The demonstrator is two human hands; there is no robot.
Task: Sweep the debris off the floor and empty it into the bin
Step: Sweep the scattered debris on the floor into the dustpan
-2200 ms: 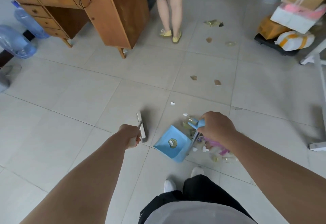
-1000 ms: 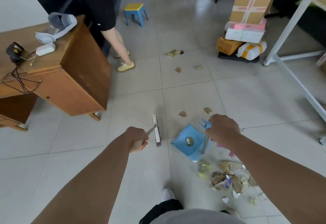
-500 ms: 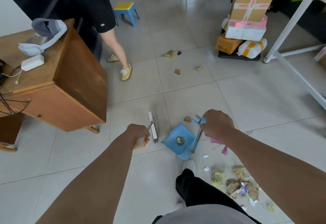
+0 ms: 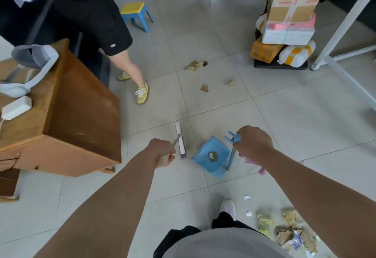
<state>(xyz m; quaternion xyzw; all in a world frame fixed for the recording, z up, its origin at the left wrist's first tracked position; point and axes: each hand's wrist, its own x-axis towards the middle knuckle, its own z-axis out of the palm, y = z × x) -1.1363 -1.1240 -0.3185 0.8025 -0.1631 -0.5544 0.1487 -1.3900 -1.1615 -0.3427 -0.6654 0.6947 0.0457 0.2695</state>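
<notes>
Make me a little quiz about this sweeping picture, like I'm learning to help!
1. True or false: the left hand holds the broom.
2. What colour is the dustpan held by the right hand?
A. red
B. blue
C. green
3. Fill in: the big debris pile lies on the floor beside the sweeper's ____ arm.

Key: 1 true; 2 B; 3 right.
</notes>
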